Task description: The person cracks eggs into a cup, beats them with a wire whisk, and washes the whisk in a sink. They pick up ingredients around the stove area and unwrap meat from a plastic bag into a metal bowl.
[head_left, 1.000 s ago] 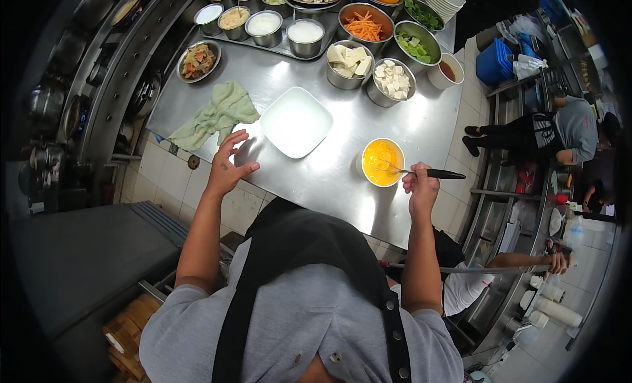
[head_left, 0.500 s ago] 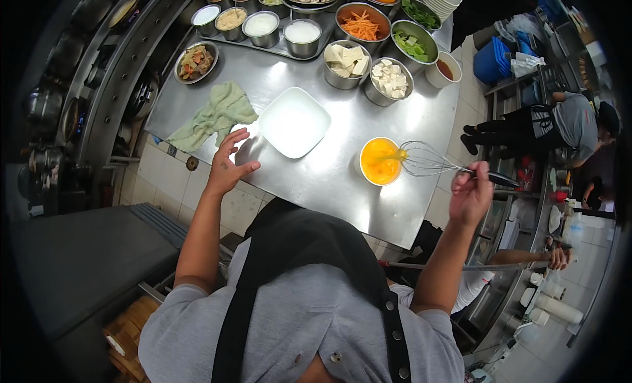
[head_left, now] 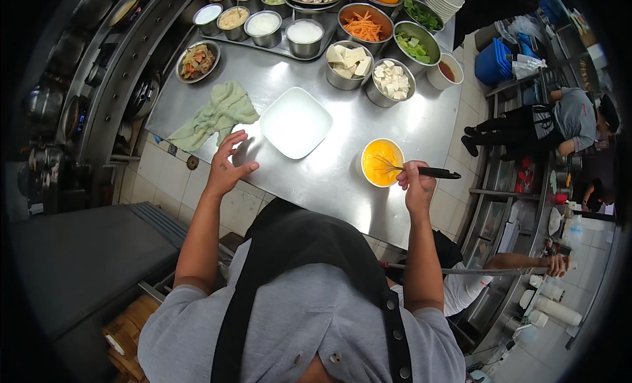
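Nearest the camera, the right hand (head_left: 417,185) is closed around the black handle of a whisk (head_left: 413,170), whose wire head dips into the bowl of beaten egg (head_left: 380,162) just at 11 o'clock of the hand. That bowl stands on the steel desk (head_left: 329,179), near its near edge. The left hand (head_left: 227,164) holds nothing; its fingers are spread wide and it rests at the desk's near edge, at 9 o'clock of the egg bowl and well apart from it. Just at 1 o'clock of the left hand lies an empty square white dish (head_left: 295,121), and at 12 o'clock a crumpled pale green cloth (head_left: 214,115).

Farther back, two steel bowls of cubed tofu (head_left: 391,80) stand side by side at 12 o'clock of the egg bowl, with a small cup of brown sauce (head_left: 446,71) at their 3 o'clock. Beyond them sit a bowl of shredded carrot (head_left: 363,24), bowls of green vegetables (head_left: 415,44) and a tray of small steel containers (head_left: 263,24).
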Motion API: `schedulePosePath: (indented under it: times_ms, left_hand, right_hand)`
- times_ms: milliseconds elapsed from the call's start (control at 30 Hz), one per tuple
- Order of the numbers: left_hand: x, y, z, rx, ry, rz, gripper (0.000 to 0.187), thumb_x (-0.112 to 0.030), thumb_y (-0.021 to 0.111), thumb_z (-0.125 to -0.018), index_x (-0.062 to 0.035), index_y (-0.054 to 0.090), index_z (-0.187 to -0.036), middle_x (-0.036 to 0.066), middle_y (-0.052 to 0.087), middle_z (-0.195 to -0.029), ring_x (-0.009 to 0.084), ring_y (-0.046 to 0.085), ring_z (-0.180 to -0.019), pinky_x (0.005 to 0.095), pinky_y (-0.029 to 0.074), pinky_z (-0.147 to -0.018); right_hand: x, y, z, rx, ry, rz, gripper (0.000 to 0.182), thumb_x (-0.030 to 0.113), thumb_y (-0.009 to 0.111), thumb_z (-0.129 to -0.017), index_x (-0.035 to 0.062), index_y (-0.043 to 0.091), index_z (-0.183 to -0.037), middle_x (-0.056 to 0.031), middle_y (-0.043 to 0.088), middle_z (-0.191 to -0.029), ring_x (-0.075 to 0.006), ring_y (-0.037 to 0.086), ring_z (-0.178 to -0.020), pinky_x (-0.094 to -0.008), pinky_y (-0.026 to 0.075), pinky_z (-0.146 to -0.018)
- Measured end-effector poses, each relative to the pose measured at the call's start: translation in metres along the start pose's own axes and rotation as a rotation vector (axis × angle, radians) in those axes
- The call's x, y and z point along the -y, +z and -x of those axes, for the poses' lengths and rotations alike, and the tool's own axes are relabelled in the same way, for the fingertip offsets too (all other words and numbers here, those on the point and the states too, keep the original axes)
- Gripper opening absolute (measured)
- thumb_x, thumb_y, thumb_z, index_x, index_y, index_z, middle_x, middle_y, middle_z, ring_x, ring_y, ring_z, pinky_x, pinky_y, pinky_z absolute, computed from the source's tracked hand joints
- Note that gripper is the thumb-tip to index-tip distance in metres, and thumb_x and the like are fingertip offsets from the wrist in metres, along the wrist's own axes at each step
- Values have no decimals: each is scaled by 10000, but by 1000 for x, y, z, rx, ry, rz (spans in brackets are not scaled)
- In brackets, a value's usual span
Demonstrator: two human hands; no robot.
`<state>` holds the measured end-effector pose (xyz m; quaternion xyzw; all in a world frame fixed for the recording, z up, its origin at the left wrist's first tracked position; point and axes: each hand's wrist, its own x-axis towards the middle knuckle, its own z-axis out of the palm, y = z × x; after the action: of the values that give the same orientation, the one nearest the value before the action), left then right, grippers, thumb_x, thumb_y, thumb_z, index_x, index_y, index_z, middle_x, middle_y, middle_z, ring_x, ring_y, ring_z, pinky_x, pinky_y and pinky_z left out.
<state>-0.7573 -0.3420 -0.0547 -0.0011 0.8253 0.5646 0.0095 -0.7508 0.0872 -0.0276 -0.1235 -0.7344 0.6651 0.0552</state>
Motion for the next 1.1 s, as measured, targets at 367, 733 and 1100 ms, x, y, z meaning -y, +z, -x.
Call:
schedulePosePath:
  times_ms: [367,733,1100]
  left_hand:
    - [-7,2,-1,11,10,-9,715,-337,826,-627,-87,547,-1235,75,452,-1349,220,429,-1231,397,358,-971]
    - [-6,6,-1,31,12,6,718,-337,825,-625,-86,545,-1237,74,443,-1356,222,419,-1236,395,353,-967]
    - [-1,2,7,-2,-29,2,715,-319,826,-628,-83,539,-1239,80,431,-1368,226,416,-1244,401,351,-978]
  right_hand:
    - [26,-46,-3,-147,140,-609,218,259,537,-927,51,546,-861,-58,535,-583,-143,490,-477,-235,353,-418]
    - [106,-45,12,-98,-266,-287,205,199,507,-942,8,550,-881,-77,560,-614,-130,519,-499,-224,382,-457]
    - [-12,-11,-3,-102,148,-212,203,213,565,-917,12,572,-893,-62,586,-620,-108,512,-494,-226,394,-449]
